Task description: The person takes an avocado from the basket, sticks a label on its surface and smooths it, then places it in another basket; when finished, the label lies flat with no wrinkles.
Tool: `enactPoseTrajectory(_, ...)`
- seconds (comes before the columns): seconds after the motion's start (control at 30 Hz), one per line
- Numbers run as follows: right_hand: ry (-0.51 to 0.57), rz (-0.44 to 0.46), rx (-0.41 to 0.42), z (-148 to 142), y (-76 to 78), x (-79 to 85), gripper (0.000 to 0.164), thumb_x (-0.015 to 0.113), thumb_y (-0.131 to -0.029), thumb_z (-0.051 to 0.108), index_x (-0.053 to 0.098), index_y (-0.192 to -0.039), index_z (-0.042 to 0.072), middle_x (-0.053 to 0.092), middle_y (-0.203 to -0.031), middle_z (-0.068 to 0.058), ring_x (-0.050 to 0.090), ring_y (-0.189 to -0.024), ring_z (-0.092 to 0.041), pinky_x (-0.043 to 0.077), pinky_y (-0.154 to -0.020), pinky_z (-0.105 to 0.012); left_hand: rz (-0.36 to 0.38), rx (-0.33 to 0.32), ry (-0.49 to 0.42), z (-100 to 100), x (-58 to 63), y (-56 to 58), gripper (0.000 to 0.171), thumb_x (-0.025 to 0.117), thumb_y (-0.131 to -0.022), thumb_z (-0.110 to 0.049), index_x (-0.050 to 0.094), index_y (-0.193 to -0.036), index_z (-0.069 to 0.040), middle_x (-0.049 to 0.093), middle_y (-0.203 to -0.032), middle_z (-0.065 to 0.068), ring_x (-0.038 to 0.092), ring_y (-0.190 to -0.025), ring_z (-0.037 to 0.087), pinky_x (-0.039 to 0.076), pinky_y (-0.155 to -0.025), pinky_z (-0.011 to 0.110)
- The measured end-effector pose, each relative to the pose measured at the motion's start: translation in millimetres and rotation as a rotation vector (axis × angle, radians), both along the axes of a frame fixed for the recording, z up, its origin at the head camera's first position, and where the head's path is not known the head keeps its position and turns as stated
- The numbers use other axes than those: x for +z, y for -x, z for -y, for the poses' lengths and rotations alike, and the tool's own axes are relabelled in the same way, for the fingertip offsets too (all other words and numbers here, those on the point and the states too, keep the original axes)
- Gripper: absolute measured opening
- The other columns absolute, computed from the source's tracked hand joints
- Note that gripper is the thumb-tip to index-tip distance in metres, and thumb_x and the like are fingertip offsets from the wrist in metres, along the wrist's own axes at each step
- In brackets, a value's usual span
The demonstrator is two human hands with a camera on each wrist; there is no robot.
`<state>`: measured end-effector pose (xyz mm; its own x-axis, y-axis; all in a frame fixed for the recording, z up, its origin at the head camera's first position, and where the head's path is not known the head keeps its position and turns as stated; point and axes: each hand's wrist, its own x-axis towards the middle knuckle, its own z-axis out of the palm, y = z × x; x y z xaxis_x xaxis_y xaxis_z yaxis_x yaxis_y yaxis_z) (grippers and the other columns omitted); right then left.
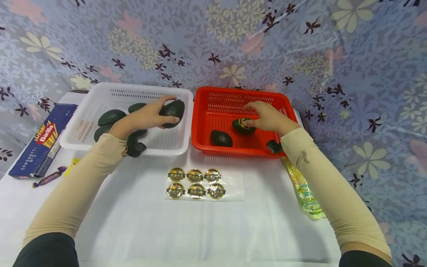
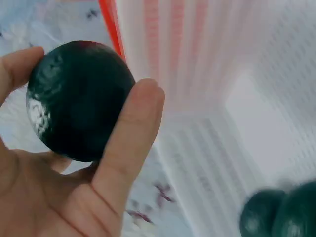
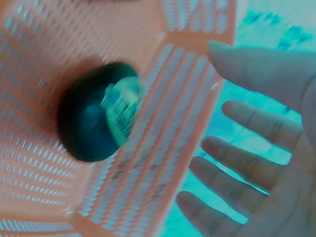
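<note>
My left hand [image 1: 151, 114] grips a dark green avocado [image 1: 172, 113] over the right part of the white basket [image 1: 185, 144]. The left wrist view shows thumb and fingers around that avocado [image 2: 79, 101]. Several more avocados [image 1: 111, 117] lie in the white basket's left part, partly hidden by the left arm. Over the red basket [image 1: 200, 142] is my right hand [image 1: 267, 116], its fingers spread and holding nothing in the right wrist view. Below it in the red basket lies an avocado [image 3: 89, 116] with a round sticker [image 3: 123, 108]. Another avocado [image 1: 221, 138] lies to its left.
In front of the baskets, a clear sheet with several round gold-and-black stickers [image 1: 196, 191] lies on the white tablecloth [image 1: 200, 230]. A blue spaghetti box [image 1: 43, 141] and a purple-wrapped candy [image 1: 49, 178] are at left. A yellow-green packet [image 1: 305, 193] lies at right, partly under the right arm.
</note>
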<state>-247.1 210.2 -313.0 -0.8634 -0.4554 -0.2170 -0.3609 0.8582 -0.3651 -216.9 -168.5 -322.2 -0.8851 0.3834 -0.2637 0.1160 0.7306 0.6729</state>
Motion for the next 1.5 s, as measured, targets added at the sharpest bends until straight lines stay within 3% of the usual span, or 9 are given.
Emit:
enactPoseTrajectory(0.13, 0.054, -0.132, 0.087, 8, -29.5, 11.1, 0.046, 0.072, -0.093, 0.024, 0.06, -0.133, 0.005, 0.056, -0.14, -0.018, 0.049, -0.134, -0.038, 0.037, -0.115, -0.057, -0.123, -0.056, -0.031, -14, -2.7, -31.8, 0.084, 0.071, -0.09, -0.037, 0.025, -0.158, -0.025, 0.055, -0.14, 0.018, 0.058, -0.121, 0.033, 0.046, -0.107, 0.055)
enactPoseTrajectory(0.3, 0.135, -0.214, 0.234, 23, -72.7, 8.7, 0.029, 0.075, -0.091, 0.023, 0.069, -0.115, 0.007, 0.07, -0.113, -0.009, 0.064, -0.106, -0.027, 0.052, -0.098, -0.046, -0.148, -0.183, -0.199, -32, -12.2, -74.5, 0.076, 0.077, -0.083, -0.025, 0.04, -0.15, -0.022, 0.058, -0.137, 0.007, 0.056, -0.122, 0.026, 0.049, -0.105, 0.05)
enactPoseTrajectory(0.47, 0.195, -0.208, 0.294, 32, -111.0, -6.7, 0.021, 0.077, -0.089, 0.022, 0.072, -0.106, 0.011, 0.072, -0.102, -0.002, 0.065, -0.096, -0.019, 0.055, -0.089, -0.039, -0.061, -0.363, -0.273, -47, -29.0, -102.4, 0.068, 0.08, -0.079, -0.016, 0.049, -0.139, -0.019, 0.06, -0.129, 0.0, 0.057, -0.116, 0.019, 0.051, -0.1, 0.041)
enactPoseTrajectory(0.6, 0.215, -0.118, 0.313, 34, -129.8, -25.6, 0.02, 0.075, -0.09, 0.023, 0.071, -0.106, 0.011, 0.07, -0.096, 0.001, 0.063, -0.089, -0.015, 0.056, -0.083, -0.038, -0.077, -0.443, -0.169, -56, -48.0, -114.8, 0.066, 0.082, -0.075, -0.011, 0.052, -0.133, -0.018, 0.063, -0.122, -0.004, 0.057, -0.112, 0.014, 0.049, -0.101, 0.037)
enactPoseTrajectory(0.8, 0.206, 0.015, 0.343, 36, -131.7, -64.2, 0.019, 0.072, -0.092, 0.02, 0.072, -0.105, 0.007, 0.071, -0.092, 0.001, 0.063, -0.085, -0.013, 0.057, -0.08, -0.037, -0.157, -0.497, 0.02, -71, -75.4, -128.7, 0.071, 0.086, -0.071, -0.02, 0.052, -0.133, -0.015, 0.062, -0.122, -0.001, 0.059, -0.108, 0.014, 0.05, -0.098, 0.035)
enactPoseTrajectory(1.03, 0.282, 0.015, 0.207, 47, -120.0, -106.6, 0.028, 0.076, -0.089, 0.017, 0.07, -0.114, 0.005, 0.073, -0.098, -0.004, 0.065, -0.085, -0.012, 0.055, -0.079, -0.027, -0.214, -0.594, 0.083, -91, -91.5, -136.3, 0.067, 0.087, -0.07, -0.023, 0.054, -0.128, -0.016, 0.06, -0.125, -0.002, 0.061, -0.112, 0.017, 0.05, -0.101, 0.033)
enactPoseTrajectory(1.17, 0.288, -0.003, 0.176, 58, -117.3, -117.7, 0.034, 0.078, -0.087, 0.019, 0.07, -0.117, 0.006, 0.072, -0.097, -0.004, 0.062, -0.082, -0.013, 0.051, -0.075, -0.026, -0.234, -0.633, 0.107, -95, -93.8, -138.7, 0.067, 0.086, -0.072, -0.022, 0.054, -0.13, -0.016, 0.063, -0.129, 0.0, 0.06, -0.119, 0.017, 0.049, -0.105, 0.035)
enactPoseTrajectory(1.33, 0.245, -0.025, 0.181, 67, -116.8, -124.6, 0.036, 0.078, -0.087, 0.018, 0.07, -0.12, 0.007, 0.069, -0.097, -0.003, 0.056, -0.078, -0.011, 0.046, -0.072, -0.024, -0.233, -0.633, 0.145, -97, -94.8, -141.4, 0.068, 0.087, -0.071, -0.022, 0.053, -0.13, -0.016, 0.063, -0.131, 0.001, 0.059, -0.121, 0.017, 0.048, -0.106, 0.036)
enactPoseTrajectory(1.5, 0.276, 0.025, 0.151, 70, -115.3, -126.3, 0.035, 0.078, -0.086, 0.015, 0.07, -0.119, 0.006, 0.068, -0.094, -0.003, 0.055, -0.076, -0.01, 0.046, -0.072, -0.023, -0.257, -0.635, 0.153, -98, -95.1, -143.2, 0.069, 0.087, -0.07, -0.021, 0.054, -0.13, -0.015, 0.064, -0.131, 0.002, 0.059, -0.123, 0.018, 0.047, -0.109, 0.035)
